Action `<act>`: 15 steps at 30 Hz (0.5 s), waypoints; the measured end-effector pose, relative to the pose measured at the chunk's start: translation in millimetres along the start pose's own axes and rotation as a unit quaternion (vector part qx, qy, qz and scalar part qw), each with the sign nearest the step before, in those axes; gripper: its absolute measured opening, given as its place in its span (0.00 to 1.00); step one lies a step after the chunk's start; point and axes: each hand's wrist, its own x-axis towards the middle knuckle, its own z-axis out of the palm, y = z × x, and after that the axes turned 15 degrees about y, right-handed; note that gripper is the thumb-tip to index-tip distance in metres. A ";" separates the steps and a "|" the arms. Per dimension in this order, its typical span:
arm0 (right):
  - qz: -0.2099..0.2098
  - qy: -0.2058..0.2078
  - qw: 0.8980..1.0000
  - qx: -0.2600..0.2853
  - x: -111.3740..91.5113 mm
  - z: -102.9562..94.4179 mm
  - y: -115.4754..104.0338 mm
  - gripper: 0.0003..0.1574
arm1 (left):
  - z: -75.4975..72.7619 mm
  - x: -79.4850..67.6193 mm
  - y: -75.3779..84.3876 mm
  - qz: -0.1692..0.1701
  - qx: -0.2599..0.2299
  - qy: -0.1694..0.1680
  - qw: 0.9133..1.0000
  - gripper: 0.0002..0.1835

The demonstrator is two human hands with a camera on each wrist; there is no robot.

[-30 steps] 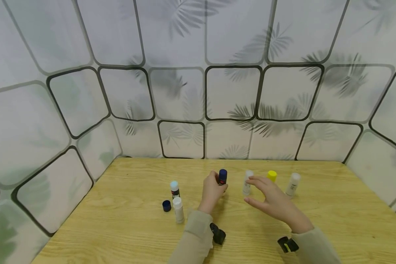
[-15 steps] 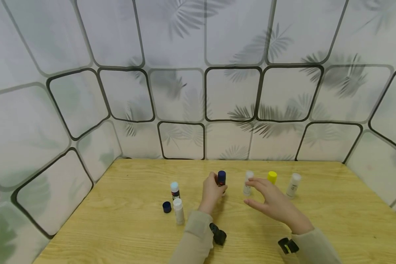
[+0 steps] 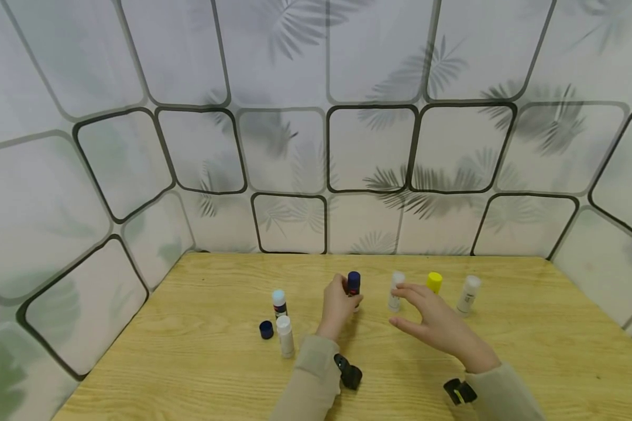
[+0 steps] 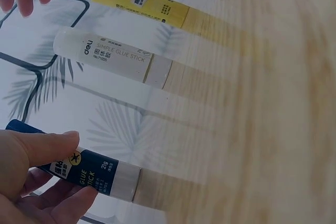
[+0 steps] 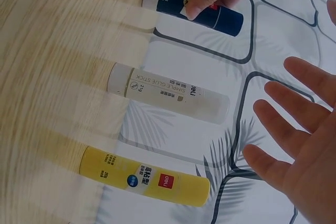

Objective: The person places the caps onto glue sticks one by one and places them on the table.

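Observation:
My left hand (image 3: 338, 304) grips a dark blue glue stick (image 4: 94, 171) between thumb and fingers; it stands upright on the table, blue cap on top. My right hand (image 3: 434, 318) has its fingers spread and holds nothing. Just beyond its fingertips stands a white glue stick (image 5: 168, 93), labelled "Simple Glue Stick". A yellow glue stick (image 5: 144, 176) stands to the right of the white one, its lower part hidden behind my right hand in the head view. Farther right is another white glue stick (image 3: 468, 295).
Left of my left arm stand a glue stick with a pale blue cap (image 3: 279, 301) and, nearer, a white glue stick (image 3: 285, 337). A loose dark blue cap (image 3: 265, 330) lies beside them. The wooden table (image 3: 189, 356) meets a patterned curtain (image 3: 289, 222) at the back.
The dark blue glue stick has shifted very slightly left with my left hand since a second ago. Otherwise the hands and glue sticks hold their places.

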 end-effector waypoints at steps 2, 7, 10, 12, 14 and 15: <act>0.000 -0.001 1.000 0.001 0.1 0.0 -0.1 0.32 | 0.2 0.4 -0.7 0.001 -0.001 -0.003 1.000 0.17; -0.003 0.001 1.000 0.002 -0.1 0.2 0.4 0.32 | -2.0 1.1 -1.3 -0.003 0.003 -0.023 1.000 0.16; -0.003 0.002 1.000 0.000 -0.3 0.4 0.8 0.32 | -4.6 1.0 -1.2 -0.006 0.016 -0.033 0.999 0.14; -0.002 0.001 1.000 -0.001 -0.5 0.6 0.9 0.32 | -6.1 0.9 -1.2 -0.003 0.033 -0.037 0.999 0.13; 0.001 0.001 1.000 0.000 -0.7 0.6 0.7 0.32 | -7.5 0.6 -0.8 -0.001 0.054 -0.038 0.998 0.13; 0.002 0.000 1.000 0.000 -0.8 0.6 0.6 0.31 | -8.0 0.5 -0.5 0.000 0.065 -0.039 0.997 0.13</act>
